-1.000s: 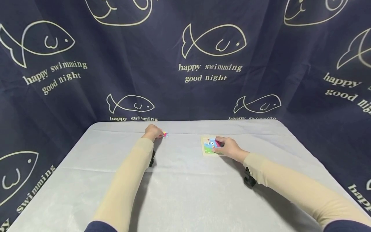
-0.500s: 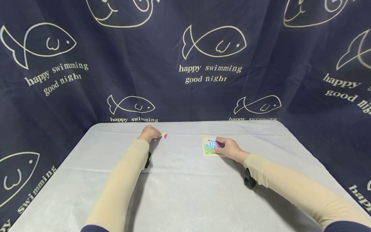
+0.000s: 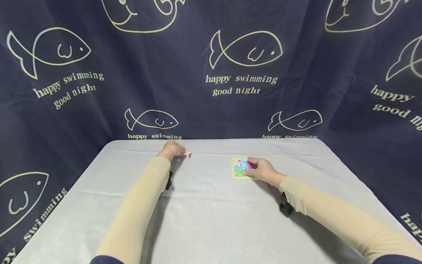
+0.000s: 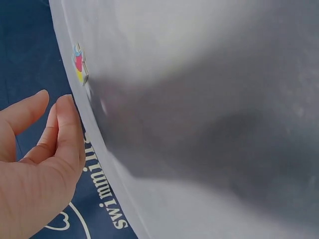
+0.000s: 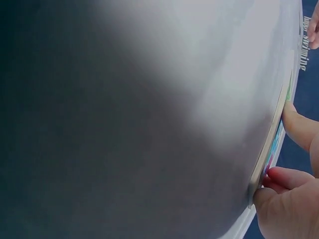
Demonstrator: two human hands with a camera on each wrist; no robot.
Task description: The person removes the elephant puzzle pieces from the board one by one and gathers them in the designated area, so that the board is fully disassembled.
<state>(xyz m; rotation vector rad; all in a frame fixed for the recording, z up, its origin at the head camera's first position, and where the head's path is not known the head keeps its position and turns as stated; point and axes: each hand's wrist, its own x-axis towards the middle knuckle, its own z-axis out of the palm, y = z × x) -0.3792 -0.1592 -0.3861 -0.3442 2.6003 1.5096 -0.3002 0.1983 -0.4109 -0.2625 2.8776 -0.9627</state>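
Observation:
My left hand (image 3: 172,149) hovers over the far left of the table, thumb and fingers apart with nothing between them. Just right of its fingertips lies a small puzzle piece (image 3: 190,154) in yellow, pink and blue. The left wrist view shows that piece (image 4: 79,62) flat on the cloth, beyond the fingertips. Farther right, my right hand (image 3: 265,171) grips a square jigsaw puzzle board (image 3: 239,173) with its thumb and bent fingers. A blue animal over green grass shows on the board. The palm and fingers hide its right part.
A pale grey cloth covers the table (image 3: 204,220). Behind it hangs a dark blue curtain (image 3: 184,91) printed with white fish and lettering. A black wrist camera (image 3: 285,205) sits under the right sleeve.
My left hand has drawn back slightly left from the puzzle piece, its fingers parting, so more of the piece shows. The right hand has stayed on the board.

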